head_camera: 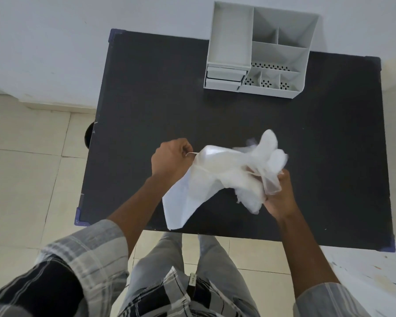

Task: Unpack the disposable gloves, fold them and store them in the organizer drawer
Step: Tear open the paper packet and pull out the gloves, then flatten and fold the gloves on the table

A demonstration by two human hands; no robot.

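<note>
Above the table, both hands grip the glove packet.

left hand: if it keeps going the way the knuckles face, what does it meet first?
Hedged: the left hand faces right, gripping the packet's edge, so it would run into the packet and the bunched gloves, then the right hand. Depth is unclear.

Both hands' grip pulls gloves from packet above table.
</note>
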